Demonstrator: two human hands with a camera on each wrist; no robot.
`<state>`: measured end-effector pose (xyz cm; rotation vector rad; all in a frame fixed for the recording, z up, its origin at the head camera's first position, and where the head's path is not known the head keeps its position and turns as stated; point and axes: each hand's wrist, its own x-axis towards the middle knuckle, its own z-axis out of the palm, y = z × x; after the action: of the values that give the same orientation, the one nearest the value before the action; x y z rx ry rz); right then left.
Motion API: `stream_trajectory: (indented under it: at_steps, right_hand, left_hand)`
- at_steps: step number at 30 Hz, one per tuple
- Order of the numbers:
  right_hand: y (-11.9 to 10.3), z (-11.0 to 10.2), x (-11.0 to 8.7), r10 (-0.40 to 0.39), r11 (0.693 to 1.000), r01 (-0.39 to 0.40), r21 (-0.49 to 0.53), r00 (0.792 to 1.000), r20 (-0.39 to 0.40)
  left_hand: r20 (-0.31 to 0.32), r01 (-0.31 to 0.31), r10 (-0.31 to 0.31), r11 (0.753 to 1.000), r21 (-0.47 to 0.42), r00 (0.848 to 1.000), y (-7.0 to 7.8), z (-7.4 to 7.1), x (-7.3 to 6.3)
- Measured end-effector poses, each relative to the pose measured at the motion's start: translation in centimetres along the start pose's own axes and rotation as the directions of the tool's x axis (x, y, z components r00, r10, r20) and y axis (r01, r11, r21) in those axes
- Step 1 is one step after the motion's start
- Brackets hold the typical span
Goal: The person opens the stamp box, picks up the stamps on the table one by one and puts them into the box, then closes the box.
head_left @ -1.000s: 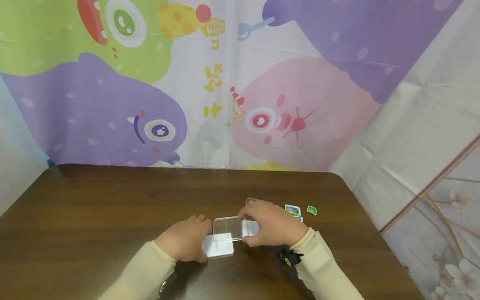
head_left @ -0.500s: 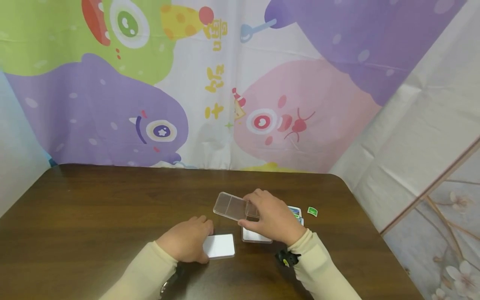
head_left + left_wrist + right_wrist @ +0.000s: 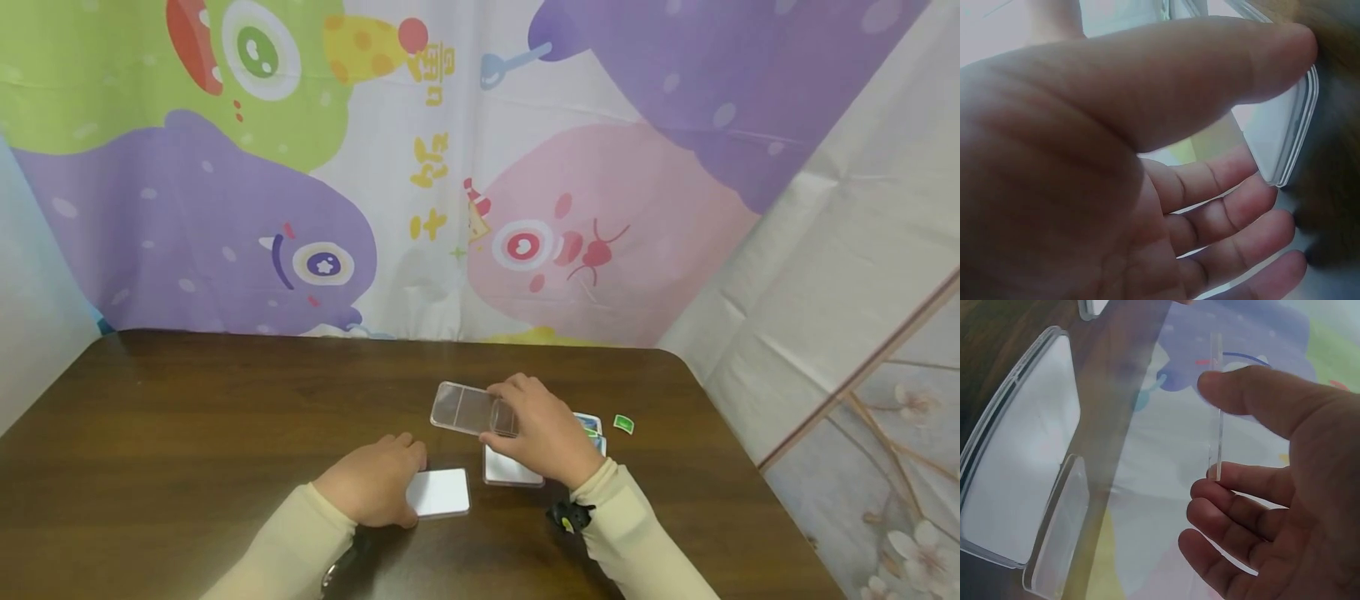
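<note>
My left hand (image 3: 373,483) holds a shallow clear plastic box (image 3: 444,493) with a white top surface flat on the table, thumb at its near edge and fingertips at the far one. In the left wrist view the thumb covers part of this box (image 3: 1266,134). My right hand (image 3: 549,429) pinches a clear plastic lid (image 3: 459,408) between thumb and fingers, raised above the table. The right wrist view shows the lid (image 3: 1215,437) edge-on. Below that hand lies a second white-filled clear box (image 3: 513,470), partly hidden by it.
Another clear plastic piece (image 3: 1060,528) stands beside the second box. Several small printed cards (image 3: 592,427) lie right of my right hand, with a small green card (image 3: 624,425) apart from them. A cartoon-printed curtain (image 3: 420,283) hangs behind the brown table (image 3: 225,417).
My right hand has lifted the clear lid away from above the left box, moving it up and back, and the second box has come into view. My left hand has stayed in place.
</note>
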<state>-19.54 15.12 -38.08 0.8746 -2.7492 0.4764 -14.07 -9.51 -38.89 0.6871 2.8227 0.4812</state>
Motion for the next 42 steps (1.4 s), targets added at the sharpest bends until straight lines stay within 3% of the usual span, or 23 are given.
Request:
stream_trajectory:
  at_steps: [13, 26, 36, 42]
  right_hand:
    - [0.8, 0.9, 0.3, 0.055, 0.998, -0.055, -0.015, 0.998, -0.017]
    - [1.7, 2.2, 1.3, 0.158, 0.985, -0.163, 0.054, 0.984, 0.084]
    - [1.6, 2.8, 3.8, 0.108, 0.994, -0.106, -0.028, 0.990, 0.094]
    - [1.3, 3.2, 5.6, 0.137, 0.989, -0.128, -0.080, 0.984, 0.118]
  left_hand:
    - [0.001, -0.010, 0.010, 1.000, -0.004, 1.000, -0.1, 0.1, 0.0]
    - [0.007, -0.006, 0.006, 1.000, -0.004, 1.000, -0.2, 0.1, 0.2]
    - [0.012, -0.013, 0.013, 1.000, 0.002, 1.000, -0.4, 0.2, 0.1]
    - [0.021, -0.011, 0.011, 1.000, -0.003, 1.000, -0.3, 0.0, 0.0]
